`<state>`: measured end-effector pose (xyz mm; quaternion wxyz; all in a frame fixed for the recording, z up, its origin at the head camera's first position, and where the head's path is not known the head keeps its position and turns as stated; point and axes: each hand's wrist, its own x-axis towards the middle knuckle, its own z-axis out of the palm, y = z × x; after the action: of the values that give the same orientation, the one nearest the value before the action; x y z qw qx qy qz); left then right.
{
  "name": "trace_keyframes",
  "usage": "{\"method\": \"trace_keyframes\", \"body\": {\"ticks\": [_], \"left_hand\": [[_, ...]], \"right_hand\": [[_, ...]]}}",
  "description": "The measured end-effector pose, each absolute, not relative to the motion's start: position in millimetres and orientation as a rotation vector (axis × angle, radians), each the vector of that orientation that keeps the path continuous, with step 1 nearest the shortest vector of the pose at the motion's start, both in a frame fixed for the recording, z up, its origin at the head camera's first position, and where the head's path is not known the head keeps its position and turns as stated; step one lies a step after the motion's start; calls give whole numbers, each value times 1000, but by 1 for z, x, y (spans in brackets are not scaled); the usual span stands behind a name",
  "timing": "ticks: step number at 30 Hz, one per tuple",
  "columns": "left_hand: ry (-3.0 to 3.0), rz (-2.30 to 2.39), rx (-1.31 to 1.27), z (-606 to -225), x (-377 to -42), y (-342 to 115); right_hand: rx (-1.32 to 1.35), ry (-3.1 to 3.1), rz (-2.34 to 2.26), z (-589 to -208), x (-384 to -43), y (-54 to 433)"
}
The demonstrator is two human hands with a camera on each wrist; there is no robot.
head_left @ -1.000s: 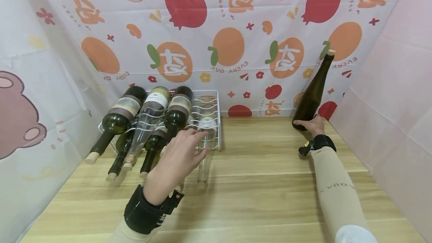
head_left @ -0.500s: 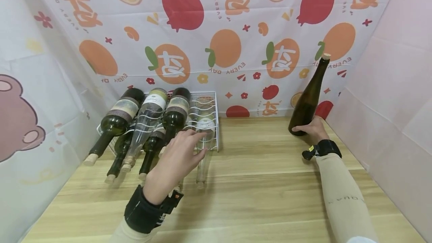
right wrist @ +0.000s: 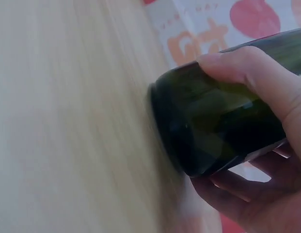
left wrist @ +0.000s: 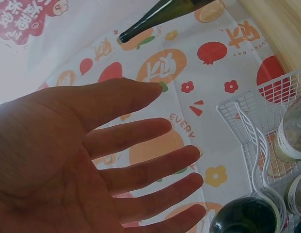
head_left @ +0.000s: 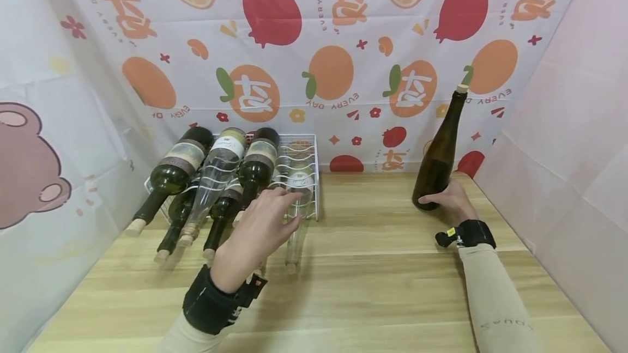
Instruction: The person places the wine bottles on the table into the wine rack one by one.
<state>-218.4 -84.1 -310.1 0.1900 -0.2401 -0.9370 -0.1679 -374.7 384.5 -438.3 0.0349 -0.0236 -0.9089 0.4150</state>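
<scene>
My right hand (head_left: 450, 200) grips a dark green wine bottle (head_left: 438, 157) low on its body, at the right of the head view. The bottle leans slightly right, its pale cork (head_left: 462, 89) at the top. In the right wrist view, thumb and fingers wrap the bottle (right wrist: 223, 116) near its base, close over the wood. My left hand (head_left: 257, 227) holds nothing, palm down in front of a white wire rack (head_left: 316, 178); in the left wrist view its fingers (left wrist: 155, 167) are spread and nearly straight. It covers part of the bottles behind it.
Several corked bottles lie in the rack with necks toward me, among them a dark green bottle (head_left: 171, 178), a clear bottle (head_left: 218, 170) and another clear bottle (head_left: 296, 233) at the right end. Printed cloth (head_left: 363, 31) hangs behind the wooden table (head_left: 373, 287), with cloth at both sides.
My right hand has brought the green bottle toward me and a little left, away from the back cloth. The left hand has stayed about where it was.
</scene>
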Motion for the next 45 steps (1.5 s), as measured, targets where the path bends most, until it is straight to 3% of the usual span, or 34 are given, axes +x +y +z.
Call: {"method": "trace_keyframes", "body": {"ticks": [10, 15, 35, 45], "left_hand": [[-2658, -464, -672, -310, -217, -86], [-2678, -471, -678, -311, -218, -85], [-2770, -807, -551, -300, -216, -87], [-2723, -814, -789, -303, -219, -83]], "right_hand": [[41, -2717, 1345, -424, -363, 352], [220, -2632, 1372, -409, -355, 339], [661, -2544, 455, -384, -344, 285], [619, -2593, 200, -380, -331, 269]]}}
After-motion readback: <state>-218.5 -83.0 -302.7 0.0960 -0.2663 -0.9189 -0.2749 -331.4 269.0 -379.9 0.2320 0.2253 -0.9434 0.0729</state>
